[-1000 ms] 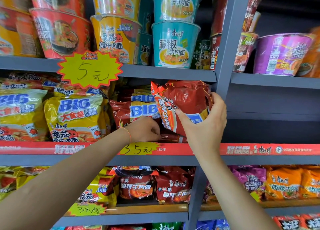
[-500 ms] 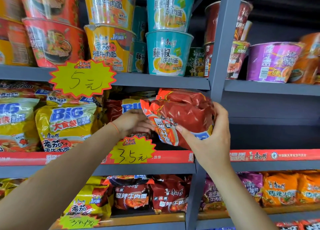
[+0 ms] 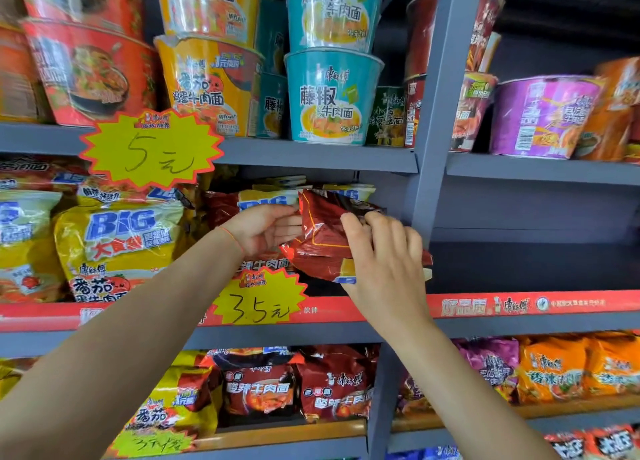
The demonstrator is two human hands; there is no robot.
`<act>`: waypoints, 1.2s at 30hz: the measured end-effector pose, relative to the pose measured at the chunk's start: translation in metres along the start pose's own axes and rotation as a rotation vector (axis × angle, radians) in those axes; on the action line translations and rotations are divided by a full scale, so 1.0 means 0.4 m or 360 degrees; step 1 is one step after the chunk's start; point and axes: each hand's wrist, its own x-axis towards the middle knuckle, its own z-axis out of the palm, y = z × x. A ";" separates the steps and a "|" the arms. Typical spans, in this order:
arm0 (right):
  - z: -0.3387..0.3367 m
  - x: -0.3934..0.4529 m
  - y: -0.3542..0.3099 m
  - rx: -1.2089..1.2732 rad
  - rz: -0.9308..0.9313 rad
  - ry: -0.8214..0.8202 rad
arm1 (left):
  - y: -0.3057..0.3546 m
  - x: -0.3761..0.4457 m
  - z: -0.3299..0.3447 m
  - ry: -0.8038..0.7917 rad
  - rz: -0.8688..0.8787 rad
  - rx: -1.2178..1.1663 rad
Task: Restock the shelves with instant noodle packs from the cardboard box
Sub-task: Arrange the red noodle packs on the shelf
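- A dark red noodle pack [image 3: 323, 233] sits tilted in the right end of the middle shelf [image 3: 346, 328], just left of the grey upright post [image 3: 434, 113], held between both hands.
- The right hand [image 3: 382, 262] covers the pack's near right side; its grip is closed on the pack, fingers curled over the top edge and the palm against the wrapper.
- The left hand [image 3: 263, 229] is at the pack's left edge, palm turned toward the pack; its grip pinches the upper left corner between thumb and fingers, the other fingers loosely bent. A thin orange band circles that wrist.
- Behind and left of the pack stand more red packs with blue "BIG" lettering [image 3: 263, 200], partly hidden by the hands.
- Farther left on the same shelf are yellow BIG packs [image 3: 117, 248].
- A yellow starburst tag reading 3.5 [image 3: 258, 302] hangs on the red shelf strip [image 3: 519, 305] just below the hands; a larger one reading 5 [image 3: 152, 148] hangs from the shelf above.
- The top shelf carries noodle cups: red [image 3: 86, 72], yellow [image 3: 207, 82], teal [image 3: 330, 96], and purple [image 3: 543, 117] right of the post.
- The lower shelf holds red packs [image 3: 332, 381], with orange packs [image 3: 554, 373] to the right.
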 end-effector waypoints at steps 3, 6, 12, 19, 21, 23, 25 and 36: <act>-0.004 0.003 -0.003 -0.0022 -0.0048 -0.0109 | 0.006 0.000 0.003 0.0021 -0.0009 -0.0043; -0.003 -0.005 -0.004 -0.0012 -0.0086 -0.0148 | 0.012 0.007 0.008 0.0071 0.0040 -0.0099; 0.003 -0.033 -0.009 -0.0026 -0.0139 -0.0169 | 0.017 0.019 0.026 0.0109 0.0057 -0.0181; -0.018 -0.037 -0.024 -0.0012 -0.0195 -0.0227 | 0.034 0.007 0.039 0.0030 0.0001 -0.0219; -0.023 -0.036 -0.025 0.0040 -0.0182 -0.0253 | 0.036 0.009 0.038 -0.0001 -0.0005 -0.0171; -0.027 -0.039 -0.027 0.0066 -0.0187 -0.0291 | 0.034 0.020 0.032 0.0003 -0.0013 -0.0161; -0.030 -0.047 -0.029 0.0071 -0.0205 -0.0334 | 0.032 0.028 0.032 0.0033 -0.0020 -0.0209; -0.024 -0.018 -0.010 -0.0028 -0.0237 -0.0503 | 0.048 0.015 0.051 0.0114 0.0036 -0.0473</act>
